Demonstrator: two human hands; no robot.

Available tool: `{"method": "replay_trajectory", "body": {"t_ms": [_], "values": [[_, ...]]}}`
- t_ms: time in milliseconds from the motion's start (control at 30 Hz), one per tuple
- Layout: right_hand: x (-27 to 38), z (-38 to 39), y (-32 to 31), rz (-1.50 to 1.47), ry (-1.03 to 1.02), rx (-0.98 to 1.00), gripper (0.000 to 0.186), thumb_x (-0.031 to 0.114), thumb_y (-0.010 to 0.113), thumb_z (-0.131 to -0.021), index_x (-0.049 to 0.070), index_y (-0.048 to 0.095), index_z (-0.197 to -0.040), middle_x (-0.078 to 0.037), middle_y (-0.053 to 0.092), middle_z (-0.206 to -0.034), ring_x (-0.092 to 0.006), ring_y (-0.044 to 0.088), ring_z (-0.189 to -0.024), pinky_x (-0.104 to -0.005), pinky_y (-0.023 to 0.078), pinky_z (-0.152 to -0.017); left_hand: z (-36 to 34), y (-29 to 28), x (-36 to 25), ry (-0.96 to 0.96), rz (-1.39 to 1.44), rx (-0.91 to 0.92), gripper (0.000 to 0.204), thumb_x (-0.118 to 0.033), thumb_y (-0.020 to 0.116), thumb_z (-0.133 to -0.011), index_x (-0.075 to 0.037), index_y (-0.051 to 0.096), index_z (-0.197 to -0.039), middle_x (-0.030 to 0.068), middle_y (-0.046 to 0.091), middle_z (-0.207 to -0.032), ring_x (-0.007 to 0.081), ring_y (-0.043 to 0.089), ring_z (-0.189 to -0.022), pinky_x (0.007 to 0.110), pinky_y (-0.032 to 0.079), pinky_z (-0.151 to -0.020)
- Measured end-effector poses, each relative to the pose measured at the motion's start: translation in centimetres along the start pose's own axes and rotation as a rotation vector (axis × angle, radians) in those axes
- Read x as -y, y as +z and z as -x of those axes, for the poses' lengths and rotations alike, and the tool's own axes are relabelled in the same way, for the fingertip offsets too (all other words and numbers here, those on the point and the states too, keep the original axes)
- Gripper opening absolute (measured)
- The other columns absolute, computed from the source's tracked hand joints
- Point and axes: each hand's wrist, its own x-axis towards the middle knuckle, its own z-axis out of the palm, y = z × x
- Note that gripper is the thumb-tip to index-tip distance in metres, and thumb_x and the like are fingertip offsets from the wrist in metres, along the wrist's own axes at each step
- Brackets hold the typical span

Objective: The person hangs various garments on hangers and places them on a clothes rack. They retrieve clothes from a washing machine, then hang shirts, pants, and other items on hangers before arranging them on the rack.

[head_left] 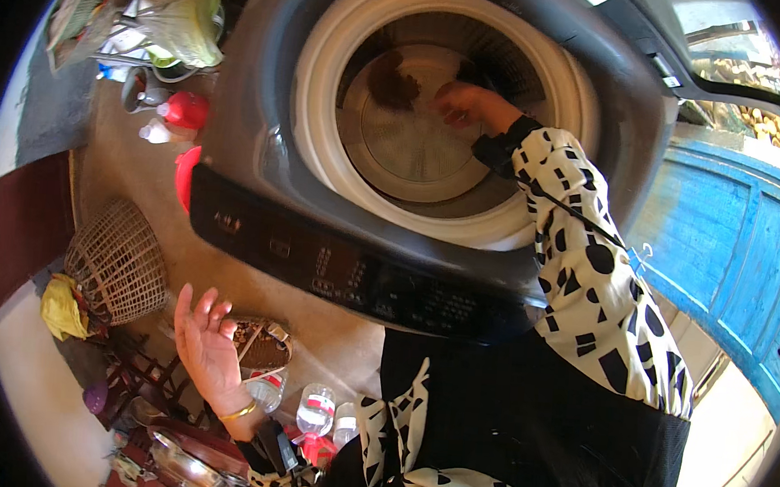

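My right hand point(468, 106) reaches down into the drum point(401, 145) of a dark grey top-loading washing machine point(253, 134). Its fingers are bent and slightly apart, with nothing visible in them. A dark brown bunched item point(392, 83) lies just left of it in the drum, and a small dark shape beyond the fingers is too shadowed to name. My left hand point(209, 344) is raised below the machine's front control panel point(333, 276), outside the drum, palm showing and fingers spread, holding nothing.
Left are bagged items point(179, 21), red containers point(184, 110), a woven bamboo basket point(117, 261) and a yellow bag point(60, 306). Clear jugs point(315, 408), a tray point(261, 343) and furniture stand below. The raised lid point(717, 90) is upper right, beside a blue panelled door point(725, 231).
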Motion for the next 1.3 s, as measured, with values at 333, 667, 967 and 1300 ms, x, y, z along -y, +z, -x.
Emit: {"method": "replay_trajectory", "body": {"t_ms": [333,667,967,1300], "values": [[-11.2,-13.9,11.0,0.253,0.205,0.299,0.112,0.051,0.085,-0.076,0.013,0.023,-0.160,-0.021,0.033,-0.159,-0.0405,0.044,-0.136,-0.0521,0.042,-0.107,-3.8,-2.5,3.7,-0.185,0.010,-0.275,0.060,-0.032,0.063,-0.100,0.000,0.043,-0.147,0.0149,0.067,-0.117,0.0199,0.066,-0.093,0.027,0.056,-0.073],[-6.7,-17.3,15.5,0.768,-0.063,-0.107,0.066,0.039,0.080,-0.080,-0.001,0.056,-0.125,-0.024,0.064,-0.117,-0.0382,0.063,-0.107,-0.0513,0.052,-0.087,-5.7,-4.6,2.9,-0.195,0.036,-0.319,0.053,-0.027,0.066,-0.099,-0.003,0.047,-0.142,0.0092,0.068,-0.109,0.0179,0.067,-0.088,0.030,0.057,-0.071],[-2.2,-21.7,8.0,0.652,-0.364,-0.774,0.075,0.049,0.081,-0.072,0.005,0.054,-0.126,-0.024,0.064,-0.109,-0.0420,0.061,-0.105,-0.0528,0.052,-0.083,2.2,-6.3,9.0,0.478,-1.151,0.046,0.052,0.000,0.062,-0.093,-0.003,0.050,-0.143,0.0200,0.046,-0.149,0.0335,0.055,-0.127,0.041,0.051,-0.102],[-8.5,-26.2,1.3,0.573,-0.116,-0.948,0.075,0.041,0.077,-0.080,-0.004,0.047,-0.132,-0.024,0.069,-0.100,-0.0402,0.069,-0.087,-0.0489,0.056,-0.073,-5.0,-10.9,7.4,0.602,-1.093,0.139,0.045,-0.022,0.060,-0.100,-0.001,0.054,-0.139,0.0237,0.044,-0.148,0.0394,0.050,-0.133,0.046,0.050,-0.104]]}}
